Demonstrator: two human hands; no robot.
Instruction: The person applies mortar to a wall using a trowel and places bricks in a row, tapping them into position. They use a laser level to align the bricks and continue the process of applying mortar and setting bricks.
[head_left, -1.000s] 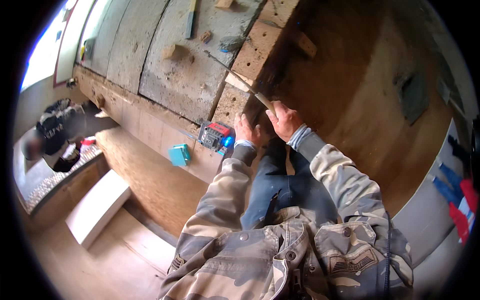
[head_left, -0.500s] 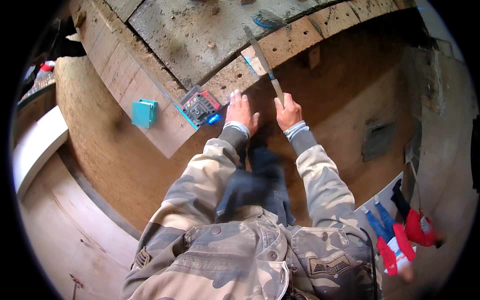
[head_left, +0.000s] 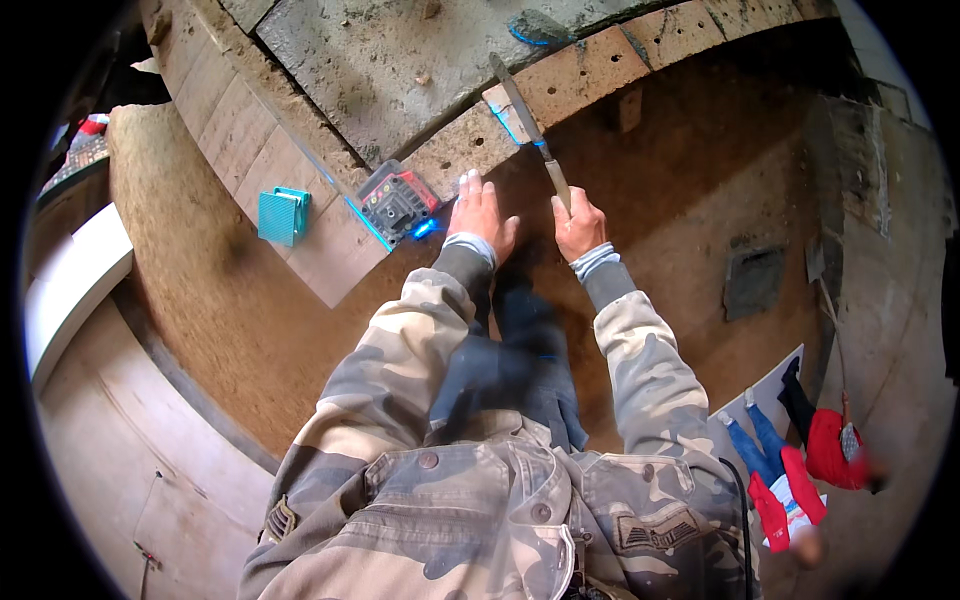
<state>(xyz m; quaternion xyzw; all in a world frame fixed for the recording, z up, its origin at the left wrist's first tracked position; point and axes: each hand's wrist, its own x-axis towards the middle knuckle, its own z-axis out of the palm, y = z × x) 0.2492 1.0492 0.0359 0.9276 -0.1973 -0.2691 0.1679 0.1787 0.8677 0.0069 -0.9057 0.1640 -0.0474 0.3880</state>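
Observation:
My right hand (head_left: 579, 226) is closed around the light wooden handle of a mason's knife (head_left: 515, 99) with a long, narrow metal blade. The blade points away and to the left, lying across the row of perforated bricks (head_left: 585, 77), over the end of one brick. My left hand (head_left: 481, 219) is flat with its fingers stretched out. Its fingertips reach the near edge of the brick (head_left: 462, 149) to the left of the knife. Just left of that hand sits a grey and red laser level (head_left: 395, 203), its blue light glowing.
A teal ribbed block (head_left: 283, 215) stands on the pale tiles (head_left: 325, 262) at left. Grey mortar (head_left: 540, 28) sits on the concrete slab (head_left: 370, 80) beyond the bricks. A dark square plate (head_left: 754, 283) lies on the brown ground. Two people in red (head_left: 800, 480) are at lower right.
The view has shifted slightly, so the bricks and slab appear a little higher. Both hands keep nearly the same pose, and the knife stays in my right hand.

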